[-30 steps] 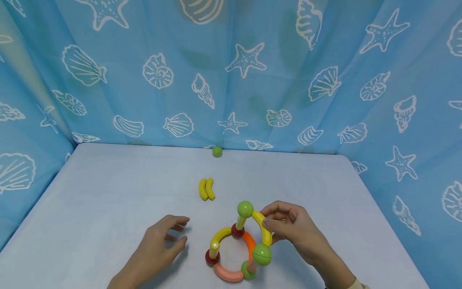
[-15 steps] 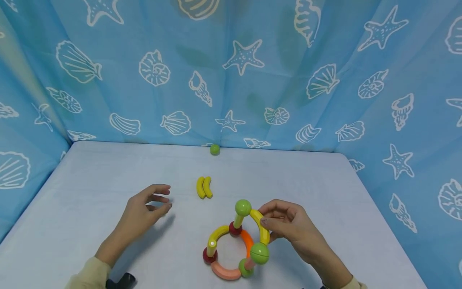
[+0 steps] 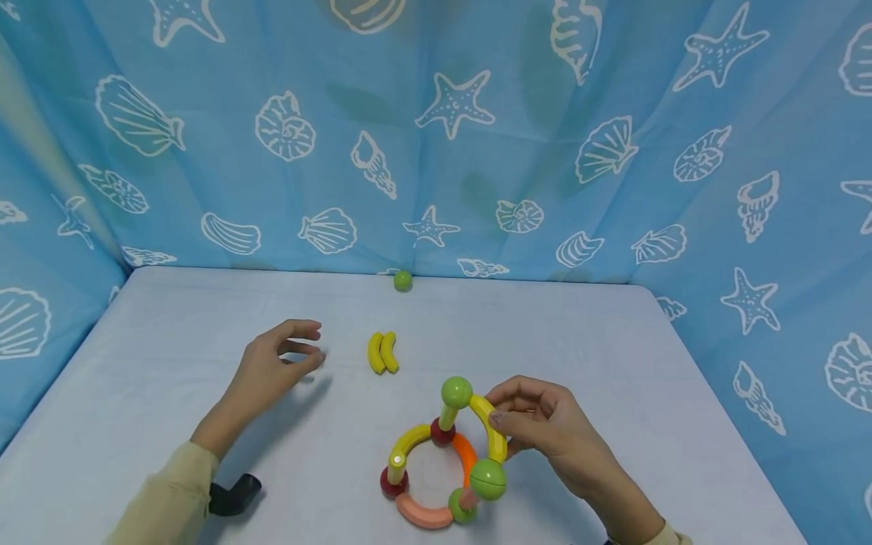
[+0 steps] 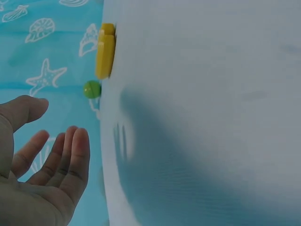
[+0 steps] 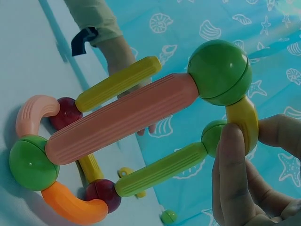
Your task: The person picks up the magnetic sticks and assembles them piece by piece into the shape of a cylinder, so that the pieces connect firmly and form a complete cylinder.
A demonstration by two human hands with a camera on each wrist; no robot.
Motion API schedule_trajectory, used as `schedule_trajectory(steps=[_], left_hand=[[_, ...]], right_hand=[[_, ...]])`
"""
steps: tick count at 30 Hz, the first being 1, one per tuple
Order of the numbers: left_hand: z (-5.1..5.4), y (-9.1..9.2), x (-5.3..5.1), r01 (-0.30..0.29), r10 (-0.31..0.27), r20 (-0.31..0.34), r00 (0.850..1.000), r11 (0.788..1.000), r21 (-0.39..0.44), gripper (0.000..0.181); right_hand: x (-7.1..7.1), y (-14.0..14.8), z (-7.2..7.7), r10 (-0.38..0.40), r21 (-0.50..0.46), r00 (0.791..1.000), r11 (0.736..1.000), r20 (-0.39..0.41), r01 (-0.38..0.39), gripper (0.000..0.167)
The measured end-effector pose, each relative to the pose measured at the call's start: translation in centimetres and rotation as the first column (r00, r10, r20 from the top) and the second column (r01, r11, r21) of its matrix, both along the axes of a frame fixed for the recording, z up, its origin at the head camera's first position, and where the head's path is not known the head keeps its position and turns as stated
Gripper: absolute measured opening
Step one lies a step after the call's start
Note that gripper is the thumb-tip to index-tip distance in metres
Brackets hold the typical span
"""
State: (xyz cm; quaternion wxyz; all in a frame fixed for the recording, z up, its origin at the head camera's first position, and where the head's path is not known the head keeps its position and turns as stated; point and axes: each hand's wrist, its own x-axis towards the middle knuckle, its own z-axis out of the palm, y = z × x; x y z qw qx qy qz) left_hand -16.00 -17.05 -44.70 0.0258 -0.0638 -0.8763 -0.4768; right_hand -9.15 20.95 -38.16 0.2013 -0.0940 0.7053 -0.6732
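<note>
In the head view my right hand (image 3: pixel 555 435) pinches a yellow curved rod (image 3: pixel 498 445) between thumb and fingers. This rod bridges two green balls (image 3: pixel 488 479) on top of a toy frame. The frame's base ring has an orange, a yellow and a pink curved rod (image 3: pixel 424 513), joined by dark red and green balls. Upright rods rise from it: pink (image 5: pixel 122 120), light green (image 5: pixel 162 169) and yellow (image 5: pixel 117 84), the yellow one with no ball on top. My left hand (image 3: pixel 272 367) hovers above the table, fingers loosely bent, holding nothing, left of two loose yellow curved rods (image 3: pixel 376 353).
A loose green ball (image 3: pixel 403 281) lies at the table's back edge. The white table (image 3: pixel 579 341) is bordered by a blue curtain (image 3: pixel 381 91) with shell prints. A black strap piece (image 3: pixel 235 496) sticks out at my left wrist.
My left hand has moved away from the frame, up and to the left, towards the far part of the table. My right hand keeps its hold on the yellow curved rod.
</note>
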Motion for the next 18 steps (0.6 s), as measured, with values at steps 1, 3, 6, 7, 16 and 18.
schedule_trajectory(steps=[1, 3, 6, 7, 16, 18], left_hand=[[0.1, 0.1, -0.3, 0.001, -0.001, 0.002, 1.000, 1.000, -0.006, 0.044], [0.3, 0.2, -0.9, 0.004, -0.004, 0.006, 1.000, 1.000, -0.019, 0.044], [0.3, 0.3, -1.9, 0.020, -0.020, 0.020, 1.000, 1.000, -0.011, 0.044], [0.3, 0.4, -2.2, 0.024, -0.023, 0.030, 0.999, 1.000, -0.010, 0.044], [0.6, 1.6, -5.0, 0.026, -0.024, 0.065, 0.998, 0.999, -0.038, 0.046], [0.6, 1.7, -5.6, 0.025, -0.022, 0.068, 0.997, 0.999, -0.048, 0.047]], right_hand=[[0.0, 0.0, 0.0, -0.002, 0.003, 1.000, 1.000, 0.002, 0.002, 0.027], [0.0, 0.0, 0.0, -0.006, 0.008, 1.000, 1.000, 0.003, 0.006, 0.026], [0.0, 0.0, -0.1, -0.008, 0.011, 1.000, 1.000, 0.004, 0.008, 0.026], [0.0, 0.0, -0.1, -0.011, 0.013, 1.000, 1.000, 0.006, 0.011, 0.026], [0.2, 0.1, -0.2, -0.019, 0.017, 1.000, 1.000, 0.017, 0.019, 0.026], [0.2, 0.1, -0.3, -0.020, 0.015, 1.000, 1.000, 0.017, 0.020, 0.026]])
